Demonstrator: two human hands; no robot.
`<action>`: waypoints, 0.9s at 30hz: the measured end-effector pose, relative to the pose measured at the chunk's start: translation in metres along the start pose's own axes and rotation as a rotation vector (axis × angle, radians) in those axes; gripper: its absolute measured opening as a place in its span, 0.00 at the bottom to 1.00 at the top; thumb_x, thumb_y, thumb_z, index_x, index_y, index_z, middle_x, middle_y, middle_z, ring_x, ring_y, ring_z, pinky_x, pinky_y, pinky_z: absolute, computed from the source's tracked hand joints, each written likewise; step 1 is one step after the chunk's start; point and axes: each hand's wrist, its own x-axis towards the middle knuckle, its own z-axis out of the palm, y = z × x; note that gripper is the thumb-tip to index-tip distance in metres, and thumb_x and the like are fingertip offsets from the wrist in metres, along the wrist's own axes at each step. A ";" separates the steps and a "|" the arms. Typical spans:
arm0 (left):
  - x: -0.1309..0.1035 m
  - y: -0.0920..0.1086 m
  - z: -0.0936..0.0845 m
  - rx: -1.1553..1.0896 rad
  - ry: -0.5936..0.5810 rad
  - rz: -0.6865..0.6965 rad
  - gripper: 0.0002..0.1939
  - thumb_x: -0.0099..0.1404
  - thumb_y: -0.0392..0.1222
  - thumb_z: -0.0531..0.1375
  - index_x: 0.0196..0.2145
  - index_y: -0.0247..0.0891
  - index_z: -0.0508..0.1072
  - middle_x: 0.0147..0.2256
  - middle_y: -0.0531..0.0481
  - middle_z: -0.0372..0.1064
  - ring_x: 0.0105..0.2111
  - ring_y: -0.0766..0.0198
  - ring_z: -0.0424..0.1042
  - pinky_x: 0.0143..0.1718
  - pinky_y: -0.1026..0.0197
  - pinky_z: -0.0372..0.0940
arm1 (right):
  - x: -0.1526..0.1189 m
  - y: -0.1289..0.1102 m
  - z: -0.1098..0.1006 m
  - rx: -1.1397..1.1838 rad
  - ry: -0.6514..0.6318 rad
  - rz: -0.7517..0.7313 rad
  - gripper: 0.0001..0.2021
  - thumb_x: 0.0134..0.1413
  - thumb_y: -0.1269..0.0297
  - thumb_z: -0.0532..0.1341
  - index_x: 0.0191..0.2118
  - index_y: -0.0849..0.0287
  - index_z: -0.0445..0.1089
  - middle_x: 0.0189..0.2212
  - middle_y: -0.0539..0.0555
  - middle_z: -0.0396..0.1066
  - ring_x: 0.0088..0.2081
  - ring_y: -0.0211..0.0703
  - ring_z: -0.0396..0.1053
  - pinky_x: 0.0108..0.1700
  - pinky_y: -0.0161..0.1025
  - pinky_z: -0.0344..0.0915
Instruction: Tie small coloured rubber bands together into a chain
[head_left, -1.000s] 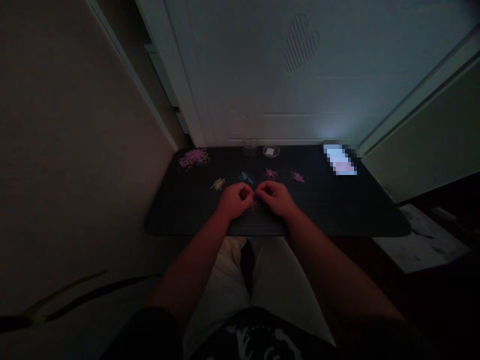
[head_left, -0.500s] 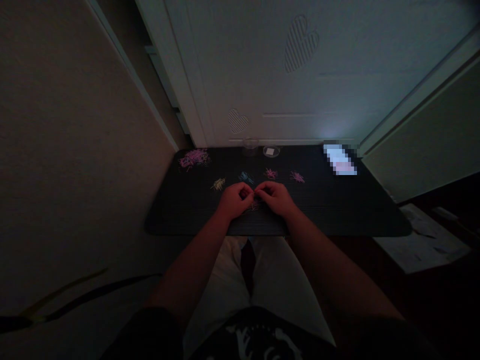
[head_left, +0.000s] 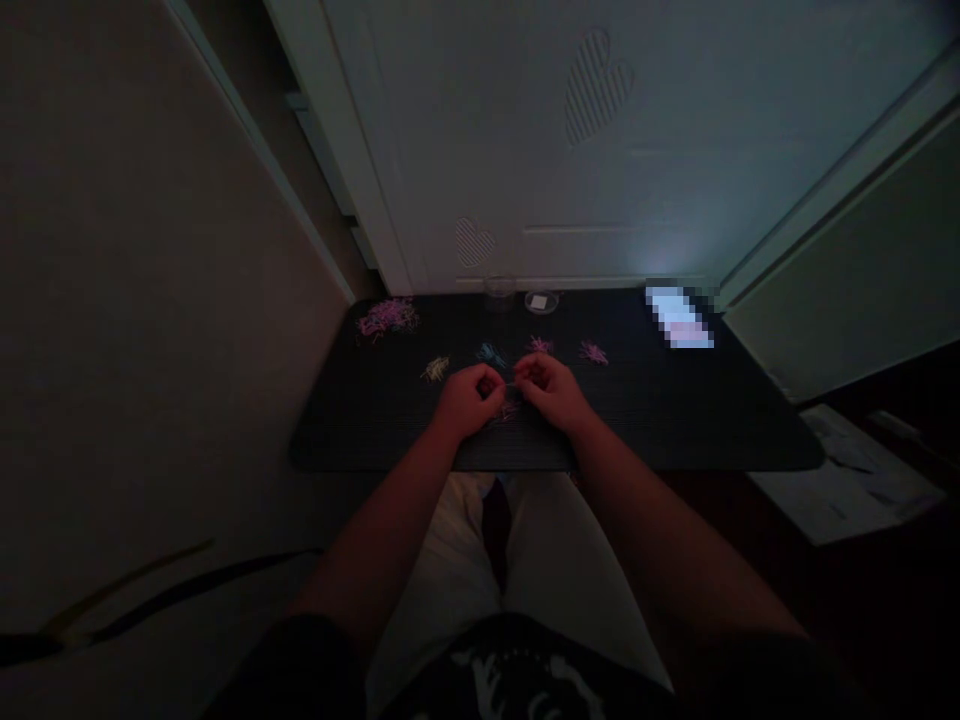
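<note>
My left hand [head_left: 471, 400] is low over the dark table, thumb and fingertips pinched together. My right hand [head_left: 553, 392] faces it a short gap away, its fingers also curled into a pinch. A faint pale line shows between the fingertips, too small and dim to name. Just below and between the hands lies a small pile of thin pinkish pieces [head_left: 508, 411], partly hidden by them. Beyond the hands are small piles of similar thin pieces: yellowish [head_left: 435, 369], blue [head_left: 492, 353], pink [head_left: 540, 345] and purple-pink [head_left: 594, 352].
A larger mixed pile of thin pieces [head_left: 388, 317] lies at the table's back left. A clear round container [head_left: 499, 292] and a clear lid with a white label [head_left: 541, 302] are at the back. A lit, blurred-out device [head_left: 679, 318] lies back right. A white door [head_left: 510, 150] rises behind.
My right hand has moved slightly up and away from my left, so a gap shows between the fingertips that were together. The left hand has barely moved.
</note>
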 end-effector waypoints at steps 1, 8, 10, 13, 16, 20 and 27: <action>0.000 0.000 0.000 0.000 -0.001 0.001 0.05 0.57 0.40 0.57 0.29 0.35 0.71 0.25 0.52 0.68 0.26 0.68 0.66 0.27 0.66 0.60 | 0.000 -0.001 0.000 -0.039 -0.014 0.001 0.07 0.43 0.67 0.59 0.32 0.59 0.65 0.25 0.48 0.65 0.26 0.35 0.61 0.28 0.34 0.58; 0.000 0.001 -0.001 -0.018 -0.001 -0.008 0.05 0.57 0.40 0.57 0.29 0.36 0.71 0.26 0.52 0.69 0.25 0.69 0.65 0.27 0.66 0.60 | 0.000 -0.005 -0.002 -0.038 -0.012 0.022 0.07 0.45 0.62 0.61 0.29 0.59 0.65 0.23 0.48 0.64 0.24 0.34 0.60 0.27 0.34 0.57; 0.000 0.001 0.000 -0.012 -0.001 -0.003 0.05 0.56 0.40 0.57 0.28 0.35 0.70 0.26 0.53 0.69 0.25 0.69 0.65 0.27 0.66 0.60 | 0.000 -0.005 -0.002 -0.055 -0.042 0.017 0.08 0.43 0.62 0.63 0.31 0.59 0.67 0.23 0.48 0.65 0.24 0.34 0.61 0.27 0.34 0.58; 0.000 0.000 -0.001 0.000 0.007 0.009 0.05 0.57 0.39 0.57 0.28 0.35 0.70 0.26 0.53 0.69 0.26 0.68 0.65 0.27 0.66 0.60 | 0.000 -0.002 -0.001 -0.146 -0.075 -0.004 0.06 0.45 0.63 0.61 0.29 0.60 0.68 0.23 0.49 0.66 0.25 0.36 0.62 0.29 0.34 0.58; 0.000 0.001 -0.001 0.010 0.004 0.018 0.05 0.57 0.39 0.57 0.28 0.36 0.70 0.26 0.53 0.68 0.26 0.68 0.65 0.28 0.66 0.60 | 0.001 0.001 -0.001 -0.166 -0.074 -0.014 0.05 0.48 0.63 0.59 0.28 0.60 0.67 0.24 0.49 0.67 0.27 0.36 0.63 0.30 0.35 0.59; -0.001 0.004 -0.001 0.018 0.020 0.038 0.05 0.56 0.39 0.57 0.27 0.35 0.70 0.25 0.53 0.68 0.26 0.68 0.65 0.28 0.66 0.60 | 0.002 0.002 -0.002 -0.115 -0.067 0.005 0.05 0.47 0.64 0.59 0.28 0.60 0.67 0.24 0.49 0.66 0.27 0.36 0.63 0.30 0.34 0.59; 0.001 0.002 -0.021 0.122 0.123 0.050 0.05 0.56 0.40 0.57 0.27 0.36 0.70 0.27 0.51 0.69 0.28 0.66 0.67 0.33 0.63 0.62 | 0.002 0.000 -0.005 0.016 0.071 0.054 0.06 0.47 0.63 0.59 0.26 0.59 0.63 0.19 0.46 0.62 0.21 0.33 0.59 0.25 0.33 0.55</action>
